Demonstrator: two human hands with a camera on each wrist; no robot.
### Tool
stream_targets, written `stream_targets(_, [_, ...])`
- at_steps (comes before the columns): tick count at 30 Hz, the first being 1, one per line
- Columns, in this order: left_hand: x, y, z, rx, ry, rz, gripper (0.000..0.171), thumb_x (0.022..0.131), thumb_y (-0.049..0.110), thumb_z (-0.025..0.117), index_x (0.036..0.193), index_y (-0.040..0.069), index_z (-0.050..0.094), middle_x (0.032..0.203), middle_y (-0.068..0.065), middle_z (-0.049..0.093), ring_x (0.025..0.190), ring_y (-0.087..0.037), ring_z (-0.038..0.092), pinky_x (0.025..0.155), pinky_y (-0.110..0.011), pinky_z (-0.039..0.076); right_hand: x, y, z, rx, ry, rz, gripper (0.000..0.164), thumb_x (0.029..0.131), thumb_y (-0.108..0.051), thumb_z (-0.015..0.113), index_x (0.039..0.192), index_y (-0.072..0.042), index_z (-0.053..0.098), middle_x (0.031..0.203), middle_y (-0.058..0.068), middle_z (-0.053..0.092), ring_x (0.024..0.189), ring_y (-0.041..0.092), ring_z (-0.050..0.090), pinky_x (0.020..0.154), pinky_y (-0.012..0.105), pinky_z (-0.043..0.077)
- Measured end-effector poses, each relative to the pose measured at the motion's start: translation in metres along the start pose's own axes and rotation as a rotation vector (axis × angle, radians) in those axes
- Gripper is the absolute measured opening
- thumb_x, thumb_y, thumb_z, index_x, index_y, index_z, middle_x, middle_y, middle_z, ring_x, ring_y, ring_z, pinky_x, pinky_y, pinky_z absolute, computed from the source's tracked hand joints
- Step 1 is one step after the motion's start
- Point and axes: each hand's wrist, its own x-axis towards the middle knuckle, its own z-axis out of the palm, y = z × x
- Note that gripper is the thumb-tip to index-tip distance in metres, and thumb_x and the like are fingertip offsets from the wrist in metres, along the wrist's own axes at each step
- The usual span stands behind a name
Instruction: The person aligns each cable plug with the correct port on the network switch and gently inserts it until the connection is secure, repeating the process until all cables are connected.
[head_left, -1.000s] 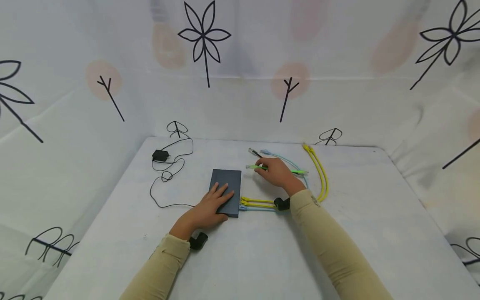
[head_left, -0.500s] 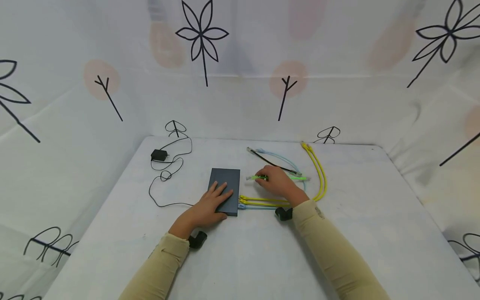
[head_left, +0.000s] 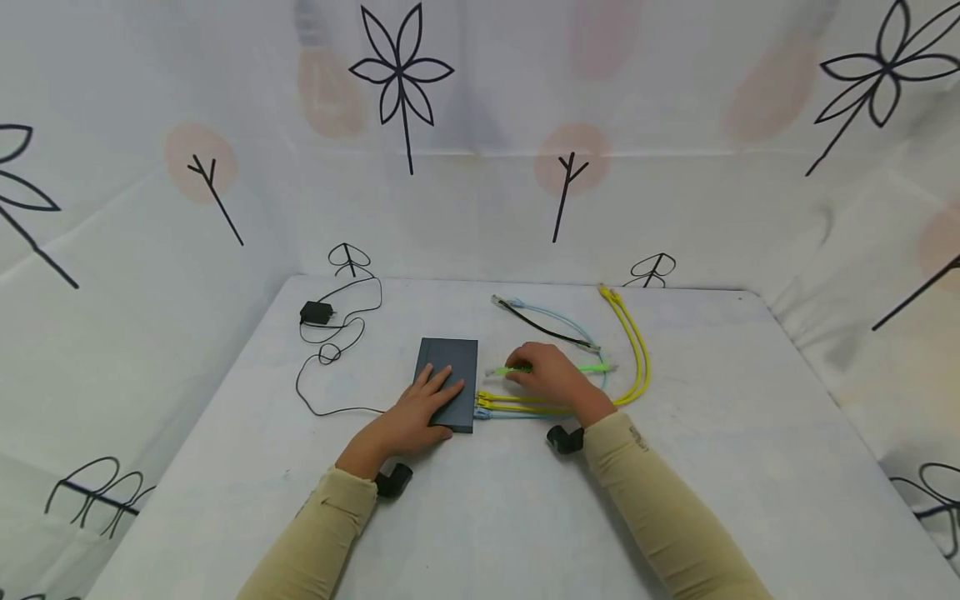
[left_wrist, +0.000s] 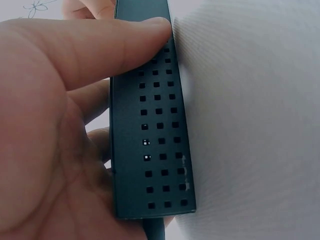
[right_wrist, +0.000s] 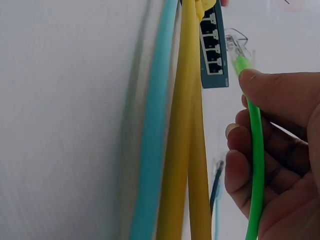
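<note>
My left hand (head_left: 408,421) rests on a dark grey network switch (head_left: 455,356), fingers spread over its top. In the left wrist view the thumb lies against the switch's vented side (left_wrist: 160,125). My right hand (head_left: 551,375) pinches a bright green network cable (right_wrist: 256,145) between thumb and fingers, just behind its clear plug (right_wrist: 240,47). That plug points at the switch's port side, a short gap away. Several unfilled ports (right_wrist: 212,52) show there. Two yellow network cables (head_left: 517,400) and a light blue one (head_left: 517,417) are plugged in nearer me.
A black network cable (head_left: 546,331) lies behind the right hand, beside the arc of the light blue cable (head_left: 558,314). The yellow cables' free plugs (head_left: 606,292) reach the table's back edge. At back left sits a black power adapter (head_left: 317,313), its thin cord looping to the switch.
The right hand has brought the green cable toward me, away from the black cable and level with the switch's port side. My left hand stays on the switch.
</note>
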Motion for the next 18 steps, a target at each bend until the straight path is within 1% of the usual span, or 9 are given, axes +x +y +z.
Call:
stream_targets(5, [0.000,-0.003,0.002,0.004,0.007,0.010,0.075,0.092,0.033,0.066,0.155,0.025,0.026,0.165,-0.004,0.009,0.151,-0.033,-0.005,0.118,-0.057,0.016,-0.001,-0.001,0.005,-0.001,-0.014,-0.030,0.018,0.090,-0.022,0.070,0.105,-0.013,0.073,0.098,-0.002,0.068,0.089,0.011,0.062,0.082,0.033,0.052])
stream_targets(11, [-0.001,-0.005,0.003,-0.008,0.015,0.014,0.074,0.092,0.033,0.066,0.155,0.026,0.026,0.165,-0.003,0.009,0.152,-0.033,-0.005,0.118,-0.057,0.017,-0.002,-0.002,0.009,-0.026,-0.017,-0.066,0.017,0.091,-0.020,0.069,0.105,-0.013,0.074,0.097,-0.001,0.071,0.087,0.011,0.063,0.080,0.031,0.052])
stream_targets(18, [-0.001,-0.005,0.004,-0.001,0.015,0.012,0.074,0.092,0.033,0.065,0.155,0.026,0.026,0.165,-0.002,0.009,0.152,-0.032,-0.005,0.119,-0.057,0.017,-0.004,-0.003,0.015,-0.014,-0.008,-0.059,0.014,0.091,-0.020,0.068,0.103,-0.014,0.073,0.098,-0.002,0.070,0.088,0.011,0.064,0.080,0.032,0.052])
